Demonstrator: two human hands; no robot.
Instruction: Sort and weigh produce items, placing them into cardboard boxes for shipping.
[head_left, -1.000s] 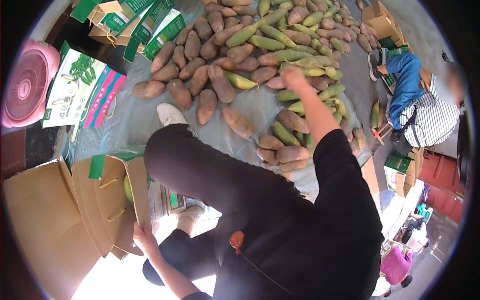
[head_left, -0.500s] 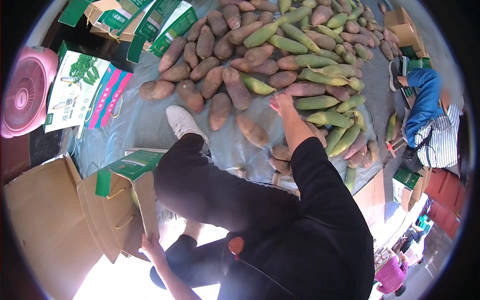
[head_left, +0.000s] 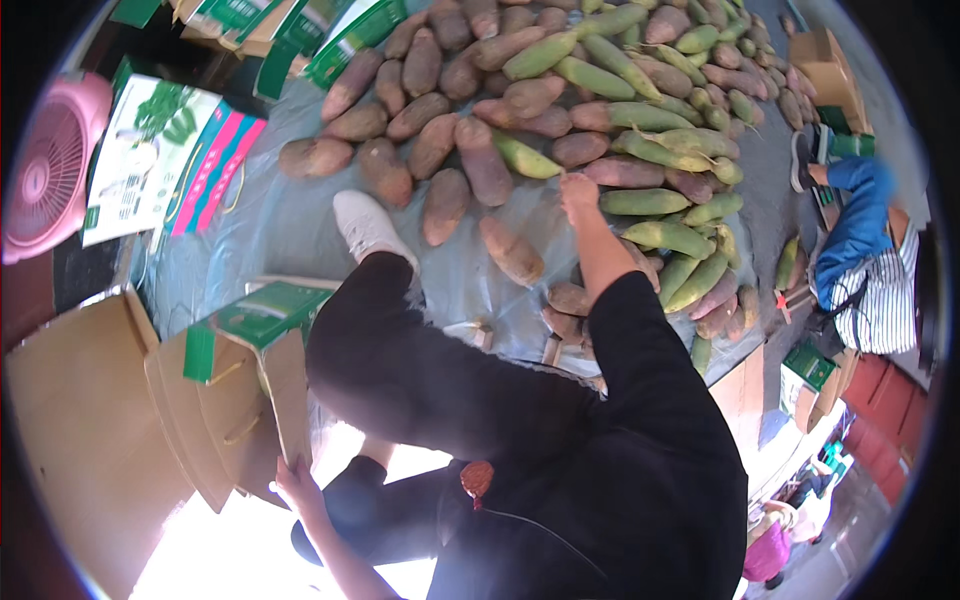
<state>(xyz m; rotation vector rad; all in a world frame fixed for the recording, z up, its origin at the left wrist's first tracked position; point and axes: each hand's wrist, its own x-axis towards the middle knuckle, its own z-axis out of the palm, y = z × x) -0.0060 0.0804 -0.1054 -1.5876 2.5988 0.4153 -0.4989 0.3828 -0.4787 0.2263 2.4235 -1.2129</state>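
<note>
My right hand (head_left: 578, 195) reaches out over the pile, its fingers closed at the pointed tip of a long green radish (head_left: 522, 154). That radish lies among thick reddish-brown roots (head_left: 484, 160). Beside my right hand, more green radishes (head_left: 645, 202) are heaped. At the lower left, my left hand (head_left: 296, 487) grips the edge of an open cardboard box (head_left: 285, 395), thumb and fingers at its flap. The box is green on top and brown on the flaps; its inside is mostly hidden.
A pink fan (head_left: 50, 165) and a printed carton (head_left: 150, 155) stand at the left. Green boxes (head_left: 355, 40) are at the back. My white shoe (head_left: 370, 228) rests on the plastic sheet (head_left: 285, 230). A person in a striped top (head_left: 885, 300) sits at the right.
My right hand has moved slightly up to the green radish's tip. My left hand stays at the box's edge. The whole view has shifted a little.
</note>
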